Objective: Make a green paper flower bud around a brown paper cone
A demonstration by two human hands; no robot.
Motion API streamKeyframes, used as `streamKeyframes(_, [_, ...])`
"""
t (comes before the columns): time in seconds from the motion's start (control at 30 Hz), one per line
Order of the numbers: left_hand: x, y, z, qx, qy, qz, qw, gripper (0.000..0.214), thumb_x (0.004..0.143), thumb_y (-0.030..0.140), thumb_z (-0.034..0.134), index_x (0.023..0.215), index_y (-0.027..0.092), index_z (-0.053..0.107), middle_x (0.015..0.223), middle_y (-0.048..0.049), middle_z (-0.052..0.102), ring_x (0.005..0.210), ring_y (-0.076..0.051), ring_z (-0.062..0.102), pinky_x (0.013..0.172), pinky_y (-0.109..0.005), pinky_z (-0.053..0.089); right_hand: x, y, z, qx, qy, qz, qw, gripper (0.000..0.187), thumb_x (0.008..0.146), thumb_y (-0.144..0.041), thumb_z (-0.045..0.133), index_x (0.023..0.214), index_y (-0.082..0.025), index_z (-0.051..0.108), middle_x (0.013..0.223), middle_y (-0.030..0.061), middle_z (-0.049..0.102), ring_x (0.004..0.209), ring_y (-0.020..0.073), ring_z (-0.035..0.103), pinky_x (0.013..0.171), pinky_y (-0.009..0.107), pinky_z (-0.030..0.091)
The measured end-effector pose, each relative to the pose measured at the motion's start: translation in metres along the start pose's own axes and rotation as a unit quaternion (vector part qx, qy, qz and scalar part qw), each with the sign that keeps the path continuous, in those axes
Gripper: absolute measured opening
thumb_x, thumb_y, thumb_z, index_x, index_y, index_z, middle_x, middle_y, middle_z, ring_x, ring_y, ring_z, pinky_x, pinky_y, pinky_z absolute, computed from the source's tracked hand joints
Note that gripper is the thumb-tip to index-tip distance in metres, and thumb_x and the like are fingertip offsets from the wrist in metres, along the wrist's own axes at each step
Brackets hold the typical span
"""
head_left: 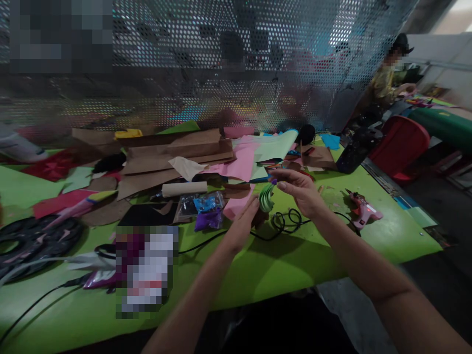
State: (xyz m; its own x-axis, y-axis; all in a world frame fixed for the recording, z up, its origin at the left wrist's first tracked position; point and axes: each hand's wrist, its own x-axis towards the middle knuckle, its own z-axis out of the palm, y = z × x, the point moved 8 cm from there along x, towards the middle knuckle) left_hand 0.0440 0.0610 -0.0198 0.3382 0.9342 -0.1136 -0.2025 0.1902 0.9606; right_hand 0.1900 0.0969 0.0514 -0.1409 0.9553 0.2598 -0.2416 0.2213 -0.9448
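Note:
Over the green table, my left hand point(248, 214) is closed around the lower side of a light-green ribbed piece point(266, 198) that looks like curled or folded paper strips. Its fingers are partly hidden behind that piece. A small purple bit point(274, 181) sits at the top of the green piece. My right hand point(298, 191) pinches this bit between thumb and forefinger. Beneath both hands a black cable point(282, 223) lies in loops. To the right, a pink glue gun point(365, 209) rests on the table.
Plastic bags of blue and purple bits point(208, 211), a cardboard tube point(184, 188) and brown paper point(177, 152) lie left of my hands. A black round tray point(40, 246) is far left. Behind stands a perforated metal screen point(206, 88). Another person point(383, 81) sits beyond a red chair point(400, 147).

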Motion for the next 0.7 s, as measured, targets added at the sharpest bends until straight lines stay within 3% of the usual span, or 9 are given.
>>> streamKeyframes(0.27, [0.002,-0.003,0.011,-0.052,-0.055,-0.015,0.997,0.058,0.092,0.065,0.053,0.127,0.020,0.062,0.075,-0.0006,0.054,0.062,-0.010,0.048,0.049,-0.020,0.031,-0.002,0.007,0.007,0.021,0.004,0.011,1.000,0.026,0.067,-0.046,0.090,0.080,-0.026,0.080,0.075,-0.0008,0.072,0.067,0.0143,0.061,0.067,0.031,0.052])
streamKeyframes(0.47, [0.002,-0.004,0.008,-0.054,-0.037,-0.011,0.998,0.061,0.092,0.067,0.051,0.130,0.020,0.061,0.073,-0.0005,0.056,0.060,-0.010,0.047,0.050,-0.019,0.033,-0.002,0.008,0.005,0.036,0.018,0.020,0.999,0.032,0.068,-0.046,0.090,0.094,-0.029,0.082,0.095,0.0008,0.078,0.086,0.0171,0.066,0.082,0.032,0.052])
streamKeyframes(0.7, [0.004,-0.012,0.006,-0.052,-0.038,-0.037,0.997,0.063,0.090,0.069,0.052,0.123,0.018,0.065,0.075,-0.0029,0.061,0.063,-0.011,0.052,0.051,-0.021,0.033,-0.003,0.011,0.001,0.007,0.058,0.021,0.998,0.031,0.063,-0.052,0.090,0.080,-0.028,0.081,0.086,0.0013,0.078,0.084,0.0190,0.066,0.084,0.035,0.051])
